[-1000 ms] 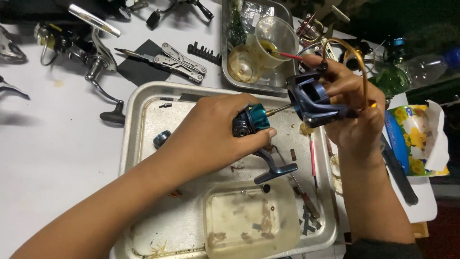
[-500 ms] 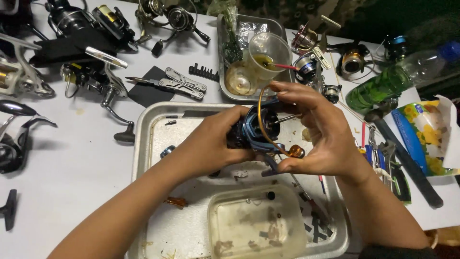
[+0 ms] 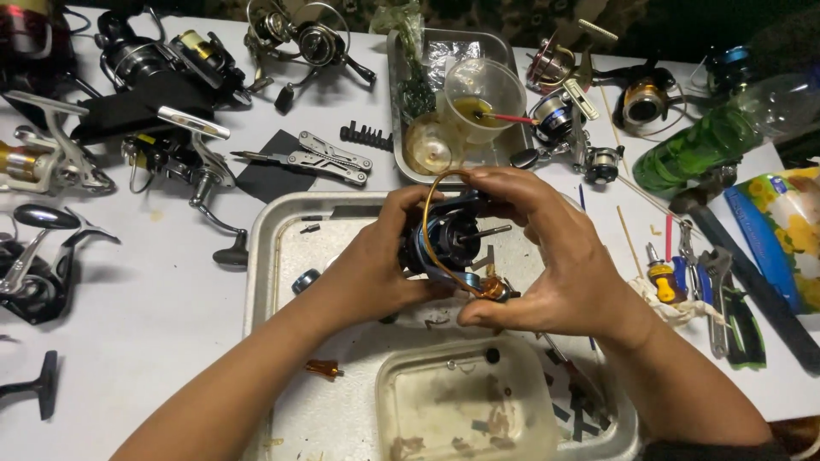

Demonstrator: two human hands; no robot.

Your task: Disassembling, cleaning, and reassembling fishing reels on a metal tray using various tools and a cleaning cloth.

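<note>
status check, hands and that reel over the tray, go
Left hand and right hand both gripping the dark blue spinning reel with gold bail wire. Held above the metal tray. Clear plastic tub below, not obstructing.

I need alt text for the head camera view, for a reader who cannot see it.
Two bare hands, left hand and right hand, hold a dark blue fishing reel with a gold wire bail above a scuffed metal tray on a white table. A cloudy plastic tub sits in the tray; other reels, a folding multi-tool and a green bottle lie around.
</note>
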